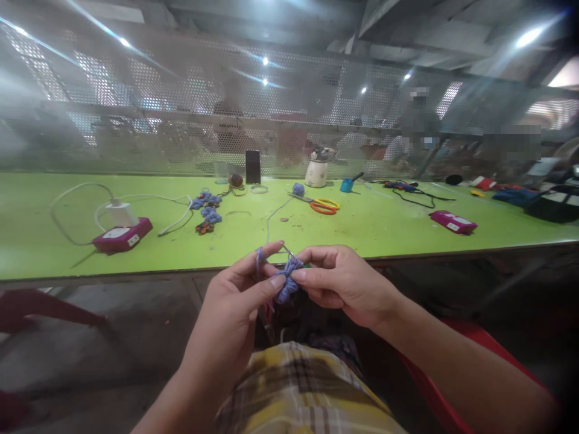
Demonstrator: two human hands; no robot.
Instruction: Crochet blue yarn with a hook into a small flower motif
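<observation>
A small piece of blue-purple crochet (pixel 287 290) is held in front of the table edge. My left hand (pixel 233 295) pinches it from the left, thumb on top, with yarn looped round the raised index finger. From the other side my right hand (pixel 341 280) grips a thin crochet hook (pixel 288 250), its tip pointing up left through the stitches; a bit of green shows by the fingers, the rest of the handle being hidden. A strand runs up to a small blue yarn ball (pixel 298 189) on the green table (pixel 253 241).
Orange-and-yellow-handled scissors (pixel 324 206) lie beyond my hands. Finished crochet pieces (pixel 208 208) and a magenta box with a white charger (pixel 123 234) are at left. A phone (pixel 253 167), a white jug (pixel 316 172), a blue cup (pixel 347 184) and another magenta box (pixel 453 222) stand farther off.
</observation>
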